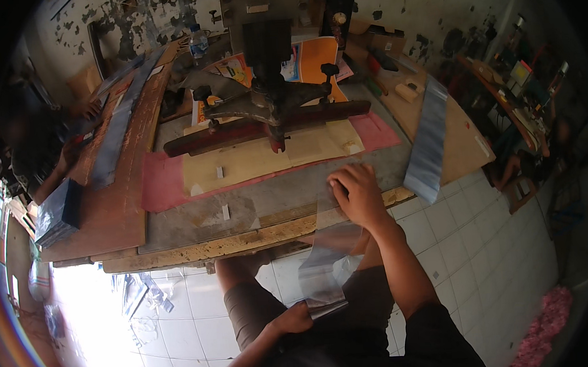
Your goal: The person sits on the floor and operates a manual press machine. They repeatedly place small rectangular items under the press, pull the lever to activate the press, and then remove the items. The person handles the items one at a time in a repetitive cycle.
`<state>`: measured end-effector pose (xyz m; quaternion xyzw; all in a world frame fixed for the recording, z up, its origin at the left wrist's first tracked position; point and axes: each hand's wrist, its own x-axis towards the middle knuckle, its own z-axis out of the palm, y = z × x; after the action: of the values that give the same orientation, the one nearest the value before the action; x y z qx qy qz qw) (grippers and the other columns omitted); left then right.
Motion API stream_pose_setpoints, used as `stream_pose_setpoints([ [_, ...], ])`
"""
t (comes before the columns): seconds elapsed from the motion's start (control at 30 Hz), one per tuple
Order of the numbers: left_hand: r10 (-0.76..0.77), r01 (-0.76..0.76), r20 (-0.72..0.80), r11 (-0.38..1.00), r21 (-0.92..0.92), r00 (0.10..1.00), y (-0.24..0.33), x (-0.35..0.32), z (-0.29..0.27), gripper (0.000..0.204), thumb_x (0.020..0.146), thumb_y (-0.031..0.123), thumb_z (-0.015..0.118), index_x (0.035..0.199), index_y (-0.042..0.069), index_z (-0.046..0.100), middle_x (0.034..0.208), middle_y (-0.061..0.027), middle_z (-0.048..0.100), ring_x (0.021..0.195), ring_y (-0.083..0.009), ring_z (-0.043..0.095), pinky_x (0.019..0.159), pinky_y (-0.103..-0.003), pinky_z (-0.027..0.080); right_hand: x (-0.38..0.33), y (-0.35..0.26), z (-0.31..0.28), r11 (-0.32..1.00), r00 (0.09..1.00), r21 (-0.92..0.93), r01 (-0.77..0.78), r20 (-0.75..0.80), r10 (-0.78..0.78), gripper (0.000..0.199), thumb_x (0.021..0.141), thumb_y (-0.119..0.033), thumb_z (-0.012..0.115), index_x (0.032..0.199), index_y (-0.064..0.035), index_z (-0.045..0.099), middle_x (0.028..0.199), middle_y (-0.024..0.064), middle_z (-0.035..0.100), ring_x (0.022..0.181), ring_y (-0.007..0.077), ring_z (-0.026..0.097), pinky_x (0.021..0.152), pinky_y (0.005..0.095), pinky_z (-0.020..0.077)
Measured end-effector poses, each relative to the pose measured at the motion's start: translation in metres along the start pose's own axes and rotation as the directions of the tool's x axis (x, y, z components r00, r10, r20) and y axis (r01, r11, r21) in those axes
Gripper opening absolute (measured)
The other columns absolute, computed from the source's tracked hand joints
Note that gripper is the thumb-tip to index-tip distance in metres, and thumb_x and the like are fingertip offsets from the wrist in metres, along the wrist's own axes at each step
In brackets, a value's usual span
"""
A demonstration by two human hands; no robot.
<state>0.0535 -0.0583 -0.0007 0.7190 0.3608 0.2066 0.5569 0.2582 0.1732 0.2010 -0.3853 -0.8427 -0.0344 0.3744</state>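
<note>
Clear plastic sheets [328, 265]: thin, glossy stack, draped from the front edge of the surface [242, 216] down to the lap. Lower end pinched in the left hand [291, 318], grip closed on the stack's bottom edge, thumb on top. Upper end pressed flat under the right hand [358, 193], fingers curled down onto the sheet at the edge; grip not wrapped around it, resting on top. Sheets thus spanned between the two hands, sagging in the middle, above the knees.

Press machine [269, 98]: dark metal, with long reddish bar, stood behind the right hand, well apart from it. Pink pad [164, 183] with tan board [259, 162] lay beneath the bar. Second pile of clear sheets [428, 140] lay to the right of the right hand, near the surface's corner.
</note>
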Motion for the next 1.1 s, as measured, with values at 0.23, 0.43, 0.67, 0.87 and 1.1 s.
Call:
stream_pose_setpoints([
  [0.23, -0.116, 0.118, 0.098, 0.993, -0.018, 0.988, 0.014, -0.007, -0.007, 0.064, 0.078, -0.001, 0.048, 0.141, 0.009, 0.057, 0.132, -0.0222, 0.063, 0.124, -0.0357, 0.059, 0.107, -0.038, 0.045, -0.104, -0.078, -0.003, 0.993, 0.988, 0.103, -0.063, -0.133, 0.076, 0.01, 0.087, -0.003, 0.069, 0.094, -0.0094, 0.067, 0.098, 0.0038, 0.07, 0.094, 0.0222, 0.066, 0.087, 0.0398, 0.0441],
  [0.43, -0.178, 0.175, 0.153, 0.984, 0.031, 0.972, -0.023, -0.003, 0.009, 0.067, 0.075, -0.002, 0.049, 0.14, 0.011, 0.058, 0.13, -0.022, 0.064, 0.125, -0.0345, 0.059, 0.109, -0.038, 0.043, -0.188, -0.042, 0.052, 0.959, 0.867, 0.079, -0.272, 0.452, 0.208, 0.008, 0.09, -0.008, 0.066, 0.098, -0.0084, 0.066, 0.096, 0.0094, 0.071, 0.093, 0.0276, 0.066, 0.09, 0.044, 0.0445],
  [0.67, -0.035, 0.034, 0.006, 0.997, 0.066, 0.999, -0.002, 0.012, -0.007, 0.055, 0.077, -0.004, 0.049, 0.13, 0.004, 0.061, 0.123, -0.0223, 0.066, 0.12, -0.0341, 0.062, 0.101, -0.041, 0.048, -0.17, -0.08, 0.042, 0.883, 0.618, 0.291, -0.368, 0.786, -0.002, 0.012, 0.097, -0.018, 0.058, 0.104, -0.0109, 0.064, 0.095, 0.0116, 0.071, 0.092, 0.0348, 0.066, 0.088, 0.046, 0.0487],
  [0.87, -0.077, 0.076, -0.123, 0.997, -0.007, 0.989, 0.002, 0.008, -0.038, 0.04, 0.091, -0.002, 0.054, 0.129, 0.003, 0.064, 0.13, -0.0179, 0.065, 0.127, -0.0301, 0.058, 0.106, -0.038, 0.044, -0.134, -0.108, -0.028, 0.748, 0.663, 0.606, -0.271, 0.681, -0.311, 0.01, 0.097, -0.017, 0.059, 0.096, -0.0073, 0.062, 0.093, 0.0064, 0.067, 0.094, 0.031, 0.063, 0.096, 0.0445, 0.0456],
  [1.1, -0.096, -0.118, -0.452, 0.899, -0.423, 0.887, -0.059, 0.015, -0.054, 0.041, 0.095, -0.006, 0.045, 0.133, -0.003, 0.061, 0.136, -0.0141, 0.063, 0.129, -0.0225, 0.056, 0.111, -0.036, 0.041, -0.122, -0.114, -0.107, 0.402, 0.505, 0.722, -0.563, 0.686, -0.524, 0.01, 0.097, -0.013, 0.062, 0.098, -0.0035, 0.064, 0.089, 0.008, 0.066, 0.084, 0.0283, 0.064, 0.079, 0.0373, 0.05],
])
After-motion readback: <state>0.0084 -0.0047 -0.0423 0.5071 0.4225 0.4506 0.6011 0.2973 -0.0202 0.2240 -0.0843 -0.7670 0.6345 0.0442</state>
